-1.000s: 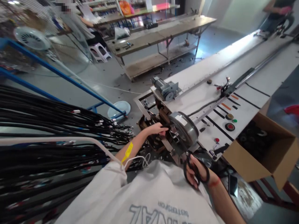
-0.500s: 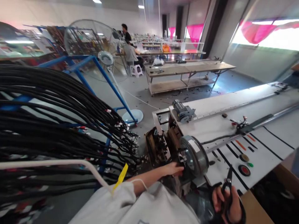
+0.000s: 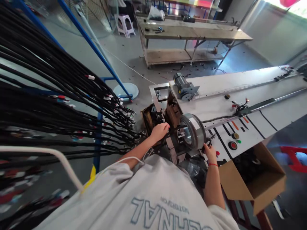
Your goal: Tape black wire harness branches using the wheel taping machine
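Observation:
My left hand is closed round a black cable to the left of the machine's ring. The cable runs toward the opening of this grey, drum-like ring, and a dark length continues beyond it over the table. On the ring's near right side, my right hand has its fingers bent together. Scissors, small and partly hidden, appear at those fingertips.
Black cables hang in a thick bundle on a blue rack at left. A motor sits on the white table. Below its front edge stands an open cardboard box. A red stool is at far right.
My view has tipped downward. My right hand has moved from the table's front, where it held the scissors up, to beside the ring. My left hand has drawn back left, now on the cable.

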The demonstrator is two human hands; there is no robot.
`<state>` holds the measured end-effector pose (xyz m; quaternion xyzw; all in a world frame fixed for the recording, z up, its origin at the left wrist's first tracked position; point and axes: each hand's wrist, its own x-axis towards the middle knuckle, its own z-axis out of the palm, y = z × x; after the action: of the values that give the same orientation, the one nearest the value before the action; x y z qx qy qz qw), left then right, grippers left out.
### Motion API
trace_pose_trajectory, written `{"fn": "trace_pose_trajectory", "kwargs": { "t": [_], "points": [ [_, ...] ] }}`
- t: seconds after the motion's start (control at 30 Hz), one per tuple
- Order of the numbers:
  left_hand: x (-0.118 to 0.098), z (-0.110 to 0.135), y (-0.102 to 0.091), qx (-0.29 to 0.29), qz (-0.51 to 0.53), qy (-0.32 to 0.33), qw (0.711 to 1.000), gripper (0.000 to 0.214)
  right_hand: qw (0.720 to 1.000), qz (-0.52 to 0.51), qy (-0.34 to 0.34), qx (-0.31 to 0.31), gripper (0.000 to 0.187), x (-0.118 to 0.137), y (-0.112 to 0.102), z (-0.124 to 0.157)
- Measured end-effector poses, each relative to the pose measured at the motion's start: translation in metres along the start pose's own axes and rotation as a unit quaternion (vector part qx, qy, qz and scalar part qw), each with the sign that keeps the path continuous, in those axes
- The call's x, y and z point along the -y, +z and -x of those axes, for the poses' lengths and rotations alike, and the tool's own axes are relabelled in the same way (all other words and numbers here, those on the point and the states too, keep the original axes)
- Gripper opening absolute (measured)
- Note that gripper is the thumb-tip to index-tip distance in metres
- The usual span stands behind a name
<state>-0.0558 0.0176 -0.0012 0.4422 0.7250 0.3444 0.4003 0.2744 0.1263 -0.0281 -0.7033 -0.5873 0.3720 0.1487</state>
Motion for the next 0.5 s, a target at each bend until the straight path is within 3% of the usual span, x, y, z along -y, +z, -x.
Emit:
{"fn": "trace_pose_trajectory", "kwargs": {
  "t": [0.03,0.1,0.23,0.4,0.5],
  "points": [
    [-0.001,-0.007,-0.004,-0.007,0.034,-0.018,0.999,0.036,1.000,0.006,-0.001,0.004,0.043,-0.001,0.000,0.000],
    [-0.004,-0.021,-0.006,0.088,0.118,-0.090,0.985,0.046,1.000,0.010,-0.006,0.015,0.047,-0.003,-0.002,0.001],
    [-0.018,-0.040,0.004,0.295,0.261,-0.195,0.898,0.051,0.998,0.021,-0.061,-0.015,0.056,-0.014,-0.015,0.009],
    [-0.040,-0.038,0.024,0.405,0.399,-0.183,0.802,0.045,0.994,0.034,-0.087,-0.060,0.054,-0.027,-0.041,0.010],
    [-0.047,-0.037,0.035,0.443,0.390,-0.169,0.789,0.046,0.982,0.134,-0.039,-0.127,0.043,-0.027,-0.067,-0.013]
  ]
}}
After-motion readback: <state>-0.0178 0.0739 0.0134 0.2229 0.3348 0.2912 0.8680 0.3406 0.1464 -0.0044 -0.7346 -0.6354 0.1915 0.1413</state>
